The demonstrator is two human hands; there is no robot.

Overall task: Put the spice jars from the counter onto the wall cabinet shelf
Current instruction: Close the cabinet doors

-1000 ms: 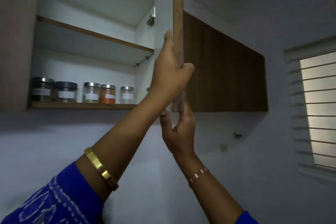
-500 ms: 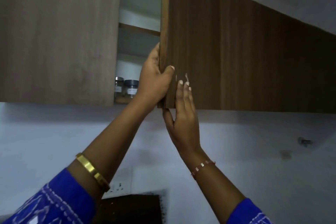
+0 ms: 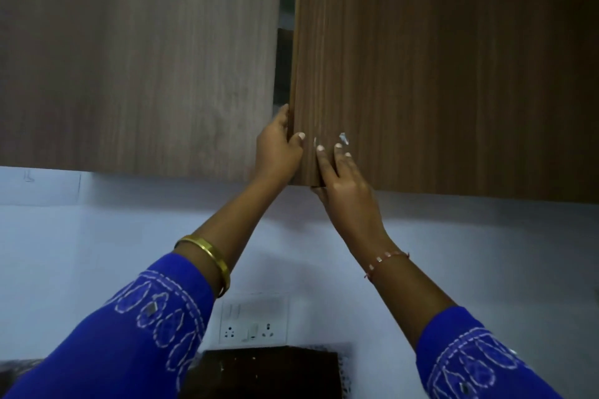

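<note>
1. Your left hand (image 3: 278, 152) grips the free edge of the right cabinet door (image 3: 437, 74) near its lower corner, thumb on the front face and fingers wrapped behind the edge.
2. Your right hand (image 3: 343, 185) lies flat on the same door's front at the lower corner, fingers straight.
3. A narrow dark gap (image 3: 285, 42) separates this door from the left cabinet door (image 3: 139, 58).
4. The spice jars and the shelf are hidden behind the doors.
5. A wall socket plate (image 3: 254, 321) sits below, between your blue sleeves (image 3: 129, 334).
</note>
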